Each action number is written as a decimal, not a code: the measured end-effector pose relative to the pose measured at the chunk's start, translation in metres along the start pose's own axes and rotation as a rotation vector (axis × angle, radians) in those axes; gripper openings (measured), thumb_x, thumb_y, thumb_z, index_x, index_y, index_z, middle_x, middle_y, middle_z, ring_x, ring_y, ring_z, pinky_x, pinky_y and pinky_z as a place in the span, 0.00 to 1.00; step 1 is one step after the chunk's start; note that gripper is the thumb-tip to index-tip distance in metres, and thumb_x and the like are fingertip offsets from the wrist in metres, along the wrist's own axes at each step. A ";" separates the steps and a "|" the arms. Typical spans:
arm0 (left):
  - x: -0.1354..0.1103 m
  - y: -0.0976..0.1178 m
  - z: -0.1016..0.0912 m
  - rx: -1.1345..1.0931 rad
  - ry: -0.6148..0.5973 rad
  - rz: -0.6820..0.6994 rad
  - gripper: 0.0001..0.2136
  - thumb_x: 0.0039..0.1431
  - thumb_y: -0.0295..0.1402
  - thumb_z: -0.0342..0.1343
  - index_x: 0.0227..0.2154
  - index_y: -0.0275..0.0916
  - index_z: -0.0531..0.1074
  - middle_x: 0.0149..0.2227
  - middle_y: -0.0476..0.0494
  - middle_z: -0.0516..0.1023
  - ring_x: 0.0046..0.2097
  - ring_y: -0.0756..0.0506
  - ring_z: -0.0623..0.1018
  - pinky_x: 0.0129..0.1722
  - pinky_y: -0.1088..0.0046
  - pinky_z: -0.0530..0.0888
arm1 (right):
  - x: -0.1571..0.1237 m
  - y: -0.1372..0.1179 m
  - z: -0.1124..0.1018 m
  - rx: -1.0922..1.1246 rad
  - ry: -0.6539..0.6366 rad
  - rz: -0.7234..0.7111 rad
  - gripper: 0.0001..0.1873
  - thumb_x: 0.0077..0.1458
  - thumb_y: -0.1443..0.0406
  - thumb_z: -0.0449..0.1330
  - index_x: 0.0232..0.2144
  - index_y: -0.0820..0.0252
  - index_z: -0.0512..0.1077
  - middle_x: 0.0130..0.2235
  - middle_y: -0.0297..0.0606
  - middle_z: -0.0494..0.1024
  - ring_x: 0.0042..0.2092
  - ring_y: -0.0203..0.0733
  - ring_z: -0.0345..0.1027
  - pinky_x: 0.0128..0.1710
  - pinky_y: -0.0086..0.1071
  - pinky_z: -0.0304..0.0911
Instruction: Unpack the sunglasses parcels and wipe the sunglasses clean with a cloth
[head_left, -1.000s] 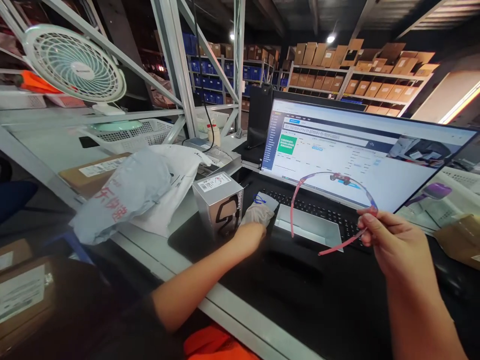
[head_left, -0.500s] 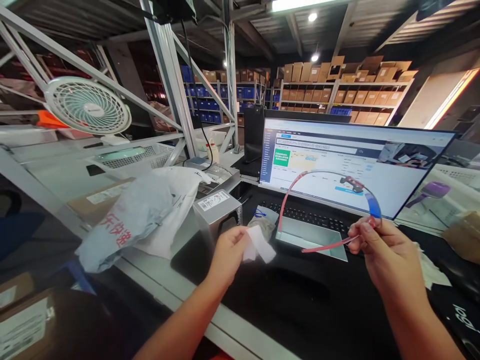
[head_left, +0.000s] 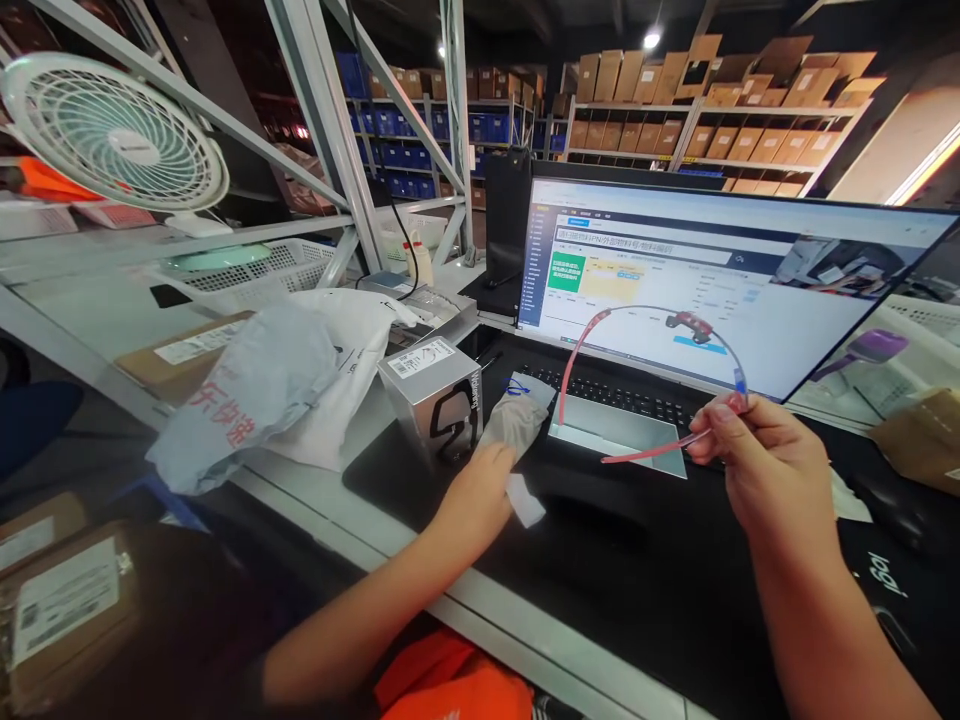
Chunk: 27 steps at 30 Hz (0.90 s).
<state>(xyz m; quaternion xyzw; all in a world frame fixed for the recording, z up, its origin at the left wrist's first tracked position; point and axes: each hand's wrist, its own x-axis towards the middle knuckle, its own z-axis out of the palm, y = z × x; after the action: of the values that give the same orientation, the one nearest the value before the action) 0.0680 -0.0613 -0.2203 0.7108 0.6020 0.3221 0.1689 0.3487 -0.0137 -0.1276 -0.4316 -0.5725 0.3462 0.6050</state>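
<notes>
My right hand (head_left: 761, 465) pinches one end of a thin pink hoop-like band (head_left: 600, 330) with a small red ornament at its top, holding it up in front of the monitor (head_left: 720, 280). My left hand (head_left: 480, 490) is down on the black desk mat (head_left: 637, 580), fingers closed on a small white paper slip (head_left: 523, 499), and it touches a grey cloth pouch (head_left: 517, 420). A silver product box (head_left: 433, 400) stands just left of that hand. The keyboard (head_left: 622, 400) lies under the band.
A grey and white mailer bag (head_left: 262, 390) lies left of the box, over a cardboard parcel (head_left: 180, 350). A white desk fan (head_left: 112, 140) and a mesh basket (head_left: 255, 265) sit on the shelf behind. Metal rack struts rise at the left. Cardboard boxes (head_left: 60, 600) sit low left.
My left hand had lifted the white slip off the desk, then dropped back down beside the grey pouch. My right hand keeps holding the pink band, almost unmoved.
</notes>
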 end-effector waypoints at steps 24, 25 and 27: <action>-0.001 0.015 -0.018 -0.227 -0.070 0.079 0.19 0.68 0.38 0.45 0.27 0.41 0.77 0.26 0.45 0.77 0.30 0.43 0.76 0.33 0.70 0.65 | -0.028 0.003 0.020 0.237 -0.044 0.024 0.08 0.59 0.60 0.66 0.33 0.55 0.72 0.32 0.33 0.75 0.28 0.34 0.68 0.30 0.28 0.67; -0.002 0.016 -0.019 -0.220 -0.088 0.084 0.20 0.68 0.38 0.44 0.27 0.41 0.77 0.27 0.45 0.77 0.31 0.43 0.76 0.34 0.70 0.65 | -0.029 0.004 0.021 0.231 -0.057 0.027 0.07 0.59 0.60 0.65 0.33 0.55 0.72 0.32 0.33 0.75 0.28 0.34 0.68 0.30 0.28 0.67; -0.003 0.016 -0.018 -0.220 -0.119 0.077 0.21 0.69 0.39 0.42 0.27 0.41 0.77 0.27 0.45 0.78 0.31 0.43 0.76 0.34 0.70 0.65 | -0.031 0.004 0.020 0.225 -0.065 0.030 0.07 0.59 0.60 0.65 0.33 0.55 0.72 0.33 0.33 0.75 0.28 0.34 0.68 0.31 0.28 0.66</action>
<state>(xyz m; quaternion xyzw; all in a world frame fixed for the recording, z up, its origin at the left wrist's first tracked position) 0.0676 -0.0709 -0.1978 0.7284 0.5242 0.3498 0.2688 0.3259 -0.0379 -0.1435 -0.3581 -0.5429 0.4312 0.6253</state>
